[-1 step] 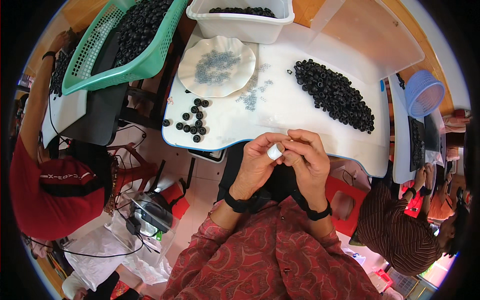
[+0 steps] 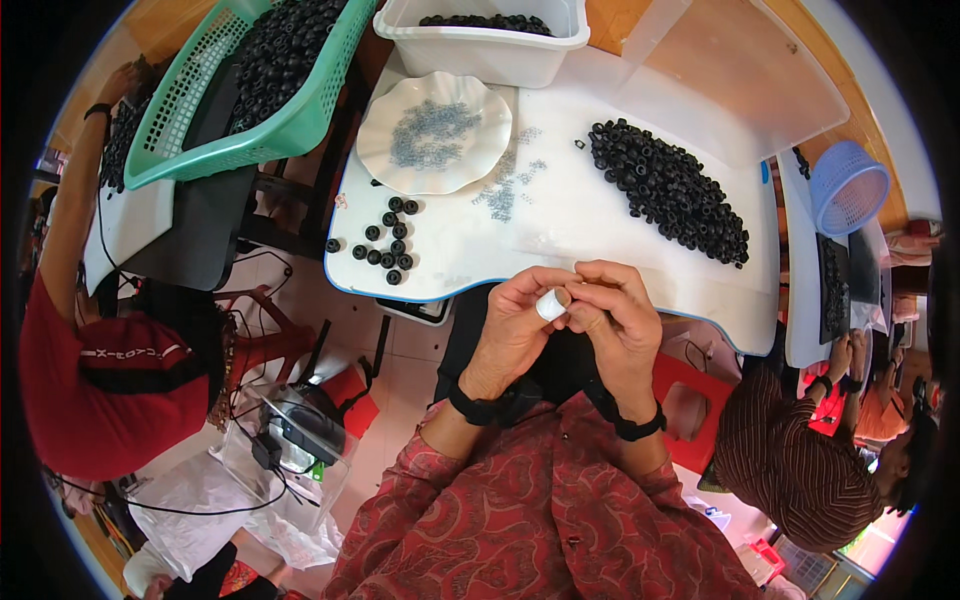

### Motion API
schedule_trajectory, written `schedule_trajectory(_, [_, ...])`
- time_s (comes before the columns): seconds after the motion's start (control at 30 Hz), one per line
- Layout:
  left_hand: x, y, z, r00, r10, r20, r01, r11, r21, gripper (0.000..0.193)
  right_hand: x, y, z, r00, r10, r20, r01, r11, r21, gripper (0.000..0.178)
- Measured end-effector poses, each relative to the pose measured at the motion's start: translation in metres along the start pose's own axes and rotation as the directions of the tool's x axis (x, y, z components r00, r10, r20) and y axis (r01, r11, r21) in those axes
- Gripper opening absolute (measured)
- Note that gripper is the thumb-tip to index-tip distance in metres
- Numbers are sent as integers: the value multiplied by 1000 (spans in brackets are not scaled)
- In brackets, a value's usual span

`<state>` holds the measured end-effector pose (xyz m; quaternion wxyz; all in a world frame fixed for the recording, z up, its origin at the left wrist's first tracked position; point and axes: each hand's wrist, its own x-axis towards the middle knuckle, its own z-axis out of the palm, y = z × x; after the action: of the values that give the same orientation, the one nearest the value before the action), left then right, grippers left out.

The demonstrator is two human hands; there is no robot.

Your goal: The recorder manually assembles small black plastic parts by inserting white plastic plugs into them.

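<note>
White table (image 2: 450, 245): It fills the upper middle of the frame, and we work at its near edge.
Green basket (image 2: 325, 100): It sits at the upper left, with lots of black parts inside.
White tub (image 2: 480, 57): It is at the top middle and has black parts in it too.
Wavy plate (image 2: 480, 165): It is left of the upper middle, holding small clear bits.
Black heap (image 2: 665, 190): Many little hollow parts lie piled up in the upper right.
Right hand (image 2: 615, 320): Its fingers are bent in, and their tips meet the other hand near the middle of the frame.
Left hand (image 2: 510, 325): Its thumb and finger are drawn close together. We cannot tell if either hand is pinching something, because any small thing there is hidden.
Fingertips (image 2: 590, 293): We think the step in hand is careful close work on something tiny. The next move seems to call for a steady left thumb and a gentle right pinch.
White wrap (image 2: 549, 305): It looks worn on the left thumb, right at the middle.
Round black parts (image 2: 388, 260): A few lie loose, left of the middle.
Clear bits (image 2: 497, 200): More are spilled beside the plate.
</note>
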<state>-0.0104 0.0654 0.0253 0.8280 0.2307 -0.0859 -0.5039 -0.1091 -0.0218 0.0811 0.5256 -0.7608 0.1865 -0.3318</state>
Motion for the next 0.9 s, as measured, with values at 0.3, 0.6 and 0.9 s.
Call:
schedule_trajectory(0.3, [2, -5, 5, 1000, -19, -20, 19, 1000, -6, 21, -2, 8, -6, 994, 109, 15, -110, 984, 140, 13])
schedule_trajectory(0.6, [0, -1, 11, 998, 35, 42, -37, 999, 32, 31, -1, 12, -7, 995, 20, -98, -19, 1000, 13, 12])
schedule_trajectory(0.9, [0, -3, 10, 991, 133, 28, -136, 977, 166, 28, -4, 0, -2, 988, 57, -141, -57, 998, 6, 11])
